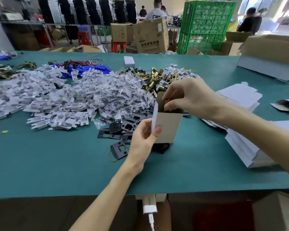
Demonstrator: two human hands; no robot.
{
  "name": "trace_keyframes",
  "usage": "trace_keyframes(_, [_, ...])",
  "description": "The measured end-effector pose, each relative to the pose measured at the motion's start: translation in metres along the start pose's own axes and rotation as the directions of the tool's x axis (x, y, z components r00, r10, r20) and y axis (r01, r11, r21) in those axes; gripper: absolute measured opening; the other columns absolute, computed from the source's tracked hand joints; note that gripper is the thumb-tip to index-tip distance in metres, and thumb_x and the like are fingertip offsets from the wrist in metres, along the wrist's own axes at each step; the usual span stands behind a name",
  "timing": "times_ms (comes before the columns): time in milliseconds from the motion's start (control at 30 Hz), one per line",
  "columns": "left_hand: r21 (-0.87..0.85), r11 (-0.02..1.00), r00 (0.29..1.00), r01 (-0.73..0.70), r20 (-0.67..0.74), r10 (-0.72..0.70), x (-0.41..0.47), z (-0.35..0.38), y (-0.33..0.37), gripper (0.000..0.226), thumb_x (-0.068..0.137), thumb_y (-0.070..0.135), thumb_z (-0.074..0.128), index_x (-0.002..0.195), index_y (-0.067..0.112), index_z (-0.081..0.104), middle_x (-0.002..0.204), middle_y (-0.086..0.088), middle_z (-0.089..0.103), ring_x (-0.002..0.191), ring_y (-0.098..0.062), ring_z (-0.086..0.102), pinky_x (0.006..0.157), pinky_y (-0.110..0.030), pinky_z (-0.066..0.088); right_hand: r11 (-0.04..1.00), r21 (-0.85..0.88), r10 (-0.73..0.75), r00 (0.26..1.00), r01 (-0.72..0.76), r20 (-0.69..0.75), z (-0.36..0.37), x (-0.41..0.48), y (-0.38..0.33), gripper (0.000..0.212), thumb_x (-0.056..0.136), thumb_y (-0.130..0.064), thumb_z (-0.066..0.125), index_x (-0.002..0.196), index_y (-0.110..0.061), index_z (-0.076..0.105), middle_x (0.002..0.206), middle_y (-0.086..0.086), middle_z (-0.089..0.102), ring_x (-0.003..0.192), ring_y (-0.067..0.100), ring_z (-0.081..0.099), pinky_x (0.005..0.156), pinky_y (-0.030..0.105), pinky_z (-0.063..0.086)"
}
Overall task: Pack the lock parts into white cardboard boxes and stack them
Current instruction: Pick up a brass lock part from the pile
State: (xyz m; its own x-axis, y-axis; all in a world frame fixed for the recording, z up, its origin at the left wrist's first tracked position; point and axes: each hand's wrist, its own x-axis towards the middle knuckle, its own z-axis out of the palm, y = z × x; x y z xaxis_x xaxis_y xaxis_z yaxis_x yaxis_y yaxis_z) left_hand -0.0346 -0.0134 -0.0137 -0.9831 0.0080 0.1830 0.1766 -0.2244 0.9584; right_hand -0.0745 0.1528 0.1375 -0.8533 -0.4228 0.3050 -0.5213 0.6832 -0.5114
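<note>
Filling is in hand: at frame centre the box (168, 127) is held upright over the table (57, 164), mouth open. The left hand (140, 142) pinches its lower left corner, thumb in front, fingers behind. The right hand (190, 95) reaches in from above, fingers bunched and curled on a brass part (167, 105) just inside the rim. The next move probably calls for releasing, withdrawing and folding the flaps shut

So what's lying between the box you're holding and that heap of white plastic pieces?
Black metal plates and small clear bags of parts, in the head view.
</note>
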Motion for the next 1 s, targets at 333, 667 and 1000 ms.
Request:
trace_keyframes(333, [0.02, 1.0, 0.998, -0.017, 0.065, 0.016, -0.002, -0.001, 0.002, 0.029, 0.094, 0.021, 0.075, 0.118, 0.009, 0.064, 0.114, -0.005, 0.075, 0.107, -0.016, 0.07, 0.091, -0.034, 0.057, 0.951, -0.295, -0.082, 0.995, 0.097, 0.063, 0.021, -0.019, -0.017, 0.013, 0.097, -0.028, 0.067, 0.104, -0.023, 0.076, 0.099, -0.006, 0.076, 0.093, 0.018, 0.068, 0.084, 0.035, 0.051])
trace_keyframes(667, [0.08, 0.996, 0.991, 0.024, 0.131, -0.035, -0.003, -0.001, -0.001, 0.028, 0.095, 0.014, 0.075, 0.118, 0.002, 0.064, 0.114, -0.013, 0.075, 0.102, -0.014, 0.072, 0.084, -0.024, 0.057, 0.778, -0.614, -0.041, 0.986, 0.132, 0.16, 0.032, -0.033, -0.028, 0.029, 0.107, -0.041, 0.037, 0.092, -0.029, 0.058, 0.083, -0.009, 0.063, 0.089, 0.019, 0.063, 0.088, 0.036, 0.034])
trace_keyframes(1000, [0.26, 0.964, 0.987, 0.058, 0.131, -0.095, 0.0, -0.004, -0.01, 0.018, 0.098, 0.001, 0.066, 0.101, 0.019, 0.064, 0.087, 0.022, 0.073, 0.084, 0.01, 0.066, 0.075, -0.009, 0.05, 0.82, -0.547, -0.223, 0.974, 0.169, -0.033, 0.072, -0.01, -0.061, 0.007, 0.1, -0.013, 0.059, 0.106, -0.01, 0.061, 0.096, 0.002, 0.065, 0.084, 0.02, 0.058, 0.08, 0.029, 0.047])
